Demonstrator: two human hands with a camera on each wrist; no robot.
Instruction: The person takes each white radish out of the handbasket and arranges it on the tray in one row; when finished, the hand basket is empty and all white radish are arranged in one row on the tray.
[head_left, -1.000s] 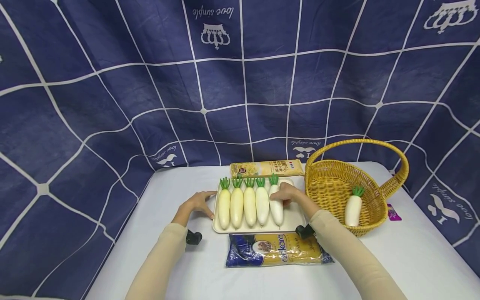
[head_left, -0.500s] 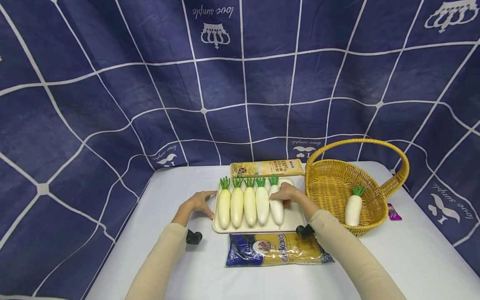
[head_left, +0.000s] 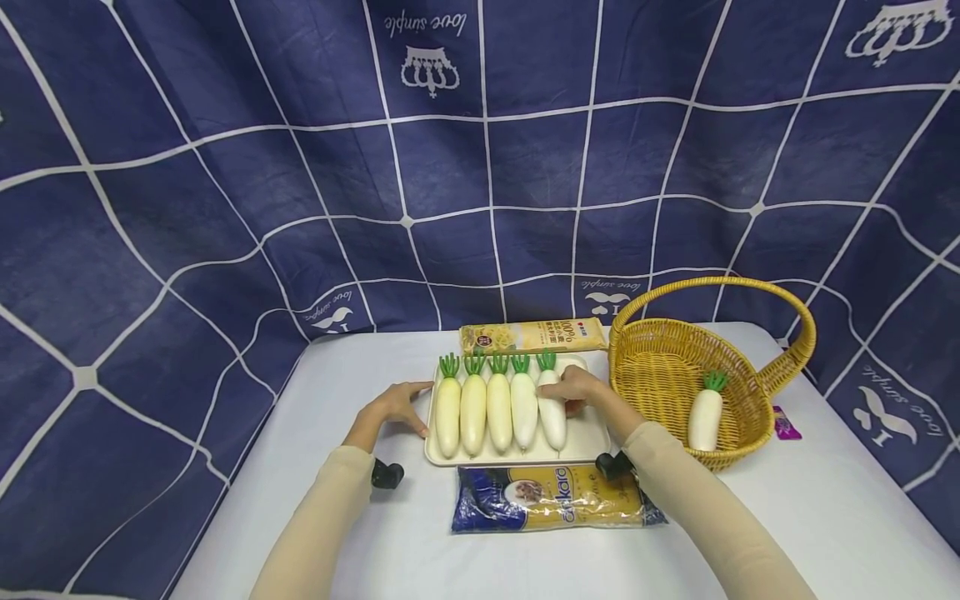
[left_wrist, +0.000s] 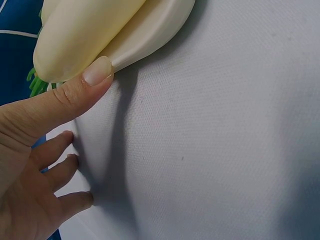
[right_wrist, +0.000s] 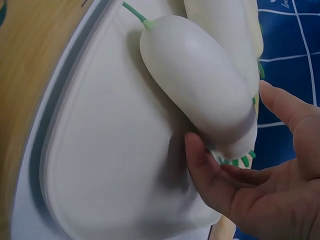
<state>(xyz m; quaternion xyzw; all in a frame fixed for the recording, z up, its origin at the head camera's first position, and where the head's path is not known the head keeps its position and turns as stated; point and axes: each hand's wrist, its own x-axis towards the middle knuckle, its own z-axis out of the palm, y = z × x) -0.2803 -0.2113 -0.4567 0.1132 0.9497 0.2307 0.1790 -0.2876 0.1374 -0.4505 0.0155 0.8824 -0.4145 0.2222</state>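
Note:
A white tray (head_left: 592, 442) holds a row of several radishes with green tops, from pale yellow on the left to white on the right. At the row's right end, my right hand (head_left: 573, 390) grips the last white radish (head_left: 553, 425) near its leafy end. In the right wrist view its thumb and bent fingers lie on opposite sides of that radish (right_wrist: 200, 75), which rests on the tray. My left hand (head_left: 392, 407) is at the tray's left edge with spread fingers. Its thumb (left_wrist: 95, 75) touches the rim beside a pale yellow radish (left_wrist: 85, 40).
A wicker basket (head_left: 652, 375) with a tall handle stands right of the tray, holding one white radish (head_left: 705, 421). Yellow pasta packs lie behind (head_left: 532, 336) and in front (head_left: 558, 498) of the tray. A small purple packet (head_left: 786, 423) lies by the basket.

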